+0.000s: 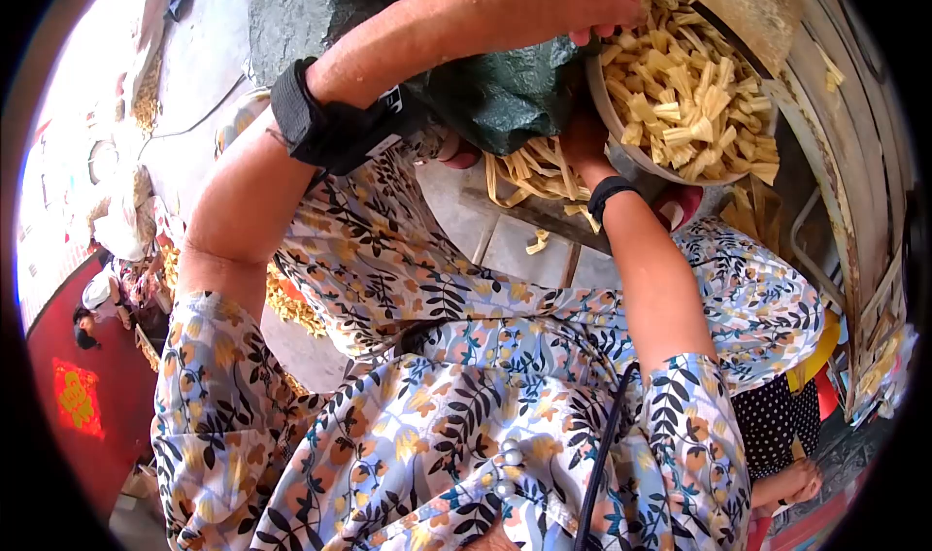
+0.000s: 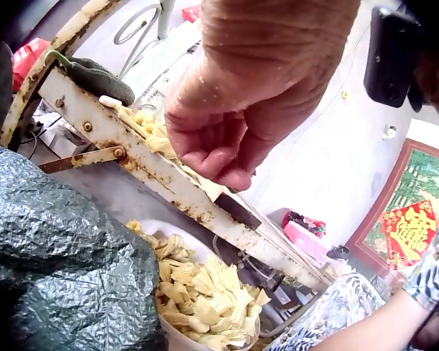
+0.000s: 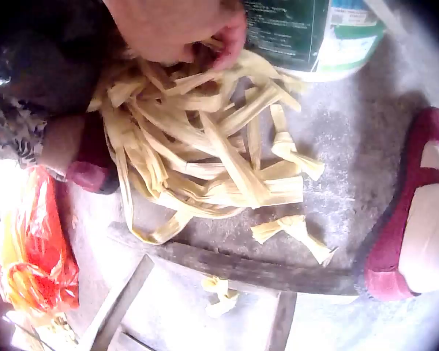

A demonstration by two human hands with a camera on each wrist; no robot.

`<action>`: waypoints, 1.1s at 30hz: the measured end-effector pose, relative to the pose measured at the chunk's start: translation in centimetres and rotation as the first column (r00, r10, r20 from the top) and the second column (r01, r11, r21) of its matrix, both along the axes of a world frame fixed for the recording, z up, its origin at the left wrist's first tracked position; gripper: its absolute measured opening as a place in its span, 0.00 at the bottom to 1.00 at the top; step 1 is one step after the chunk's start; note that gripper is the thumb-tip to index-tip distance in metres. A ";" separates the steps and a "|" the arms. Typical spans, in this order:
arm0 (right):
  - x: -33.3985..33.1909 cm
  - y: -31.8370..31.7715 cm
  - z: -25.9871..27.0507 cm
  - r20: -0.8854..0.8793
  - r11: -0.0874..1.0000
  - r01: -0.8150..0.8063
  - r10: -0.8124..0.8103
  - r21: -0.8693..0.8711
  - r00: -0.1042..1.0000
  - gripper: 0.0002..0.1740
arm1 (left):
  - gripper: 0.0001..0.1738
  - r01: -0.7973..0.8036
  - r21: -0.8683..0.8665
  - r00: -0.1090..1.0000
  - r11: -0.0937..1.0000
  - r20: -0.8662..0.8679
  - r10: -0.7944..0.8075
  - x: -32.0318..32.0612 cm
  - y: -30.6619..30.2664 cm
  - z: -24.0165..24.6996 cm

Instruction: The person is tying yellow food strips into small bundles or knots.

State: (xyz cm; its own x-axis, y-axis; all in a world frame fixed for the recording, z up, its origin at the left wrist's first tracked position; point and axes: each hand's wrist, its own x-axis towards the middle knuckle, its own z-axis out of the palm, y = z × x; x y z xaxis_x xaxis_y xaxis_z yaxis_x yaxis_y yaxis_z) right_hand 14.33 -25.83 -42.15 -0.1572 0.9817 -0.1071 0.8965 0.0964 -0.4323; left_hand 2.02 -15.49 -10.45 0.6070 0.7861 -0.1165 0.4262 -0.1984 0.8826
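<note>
Step in hand, as judged: pale-yellow, flat fibrous strips [image 3: 197,153] are being picked up for tying into short knots; the filled round, whitish plastic bucket [image 1: 610,124] suggests the work is well along. Strips lie in a loose heap on a grey surface between the feet, just beside the bucket. Right hand [image 3: 175,25] is down at the heap's far edge, fingers bent and apparently pinching strips; the exact grip is partly hidden. Left hand [image 2: 252,95] hangs in the air near the bucket, fingers curled inward, nothing visible in them. Next move probably calls for lifting a strip clear of the tangle and bringing the left hand over to help knot it. Counts: hands, two; bucket, one; dark-green crinkled plastic bag [image 1: 505,95], one; dark-red shoes [image 3: 428,186], two; short knotted yellow pieces [image 1: 704,104] in the bucket, many, overlapping, not countable; strips in heap, likewise uncountable; stray short yellow pieces [image 3: 296,234] well clear of the heap, two.
</note>
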 end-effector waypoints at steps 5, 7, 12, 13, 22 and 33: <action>0.3 -0.4 -3.5 0.095 0.928 0.045 -0.010 -0.371 0.995 0.22 | 0.08 0.000 -0.025 0.999 1.000 -0.034 -0.001 0.3 0.6 -0.2; -1.4 -0.6 4.7 0.070 0.829 0.063 -0.029 -0.556 0.997 0.22 | 0.08 0.066 -0.015 0.997 0.998 -0.047 -0.066 0.1 1.3 -1.0; 2.5 1.5 15.4 -0.422 0.742 -0.442 0.235 -0.505 0.876 0.12 | 0.09 0.219 -0.099 0.975 0.971 0.052 -0.214 0.4 1.5 -4.9; 3.8 2.2 17.5 -0.540 0.724 -0.487 0.187 -0.488 0.821 0.12 | 0.10 0.255 -0.063 0.966 0.965 0.068 -0.251 0.6 1.5 -5.2; 11.1 3.7 36.1 -0.763 0.957 -0.232 0.020 -0.172 0.646 0.09 | 0.16 0.392 -0.085 0.876 0.916 0.338 -0.343 2.5 -0.4 1.7; 12.1 3.7 31.4 -0.345 0.967 0.060 0.031 0.249 0.938 0.13 | 0.10 0.137 0.136 0.964 0.981 0.208 -0.164 5.5 -0.2 -1.0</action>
State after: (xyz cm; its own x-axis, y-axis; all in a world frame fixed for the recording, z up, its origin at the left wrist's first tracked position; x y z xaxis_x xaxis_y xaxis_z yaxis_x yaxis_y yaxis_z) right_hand 26.41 -22.14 -10.79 -0.1255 0.9713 0.2022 0.6992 0.2312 -0.6765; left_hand 7.57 -15.74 -11.47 0.7198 0.6837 0.1200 0.1841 -0.3548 0.9166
